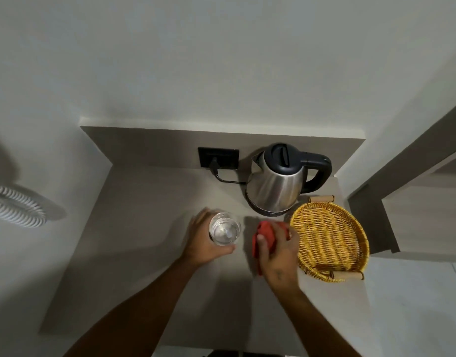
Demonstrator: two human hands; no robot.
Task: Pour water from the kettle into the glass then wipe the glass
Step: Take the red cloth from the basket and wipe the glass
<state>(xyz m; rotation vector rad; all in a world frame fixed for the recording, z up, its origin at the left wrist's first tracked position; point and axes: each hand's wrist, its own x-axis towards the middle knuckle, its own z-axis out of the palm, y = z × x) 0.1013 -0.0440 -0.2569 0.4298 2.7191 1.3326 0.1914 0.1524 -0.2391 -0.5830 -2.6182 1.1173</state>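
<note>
in front of the upright steel kettle with black lid, the clear round glass is gripped by the left hand, while a crumpled red cloth is clenched in the right hand.

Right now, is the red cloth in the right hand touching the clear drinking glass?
Apart. The head view shows a strip of bare grey counter between the red cloth in the right hand and the clear drinking glass.

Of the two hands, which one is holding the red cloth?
The right hand grips the red cloth, beside the wicker basket. The left hand holds the glass instead.
</note>
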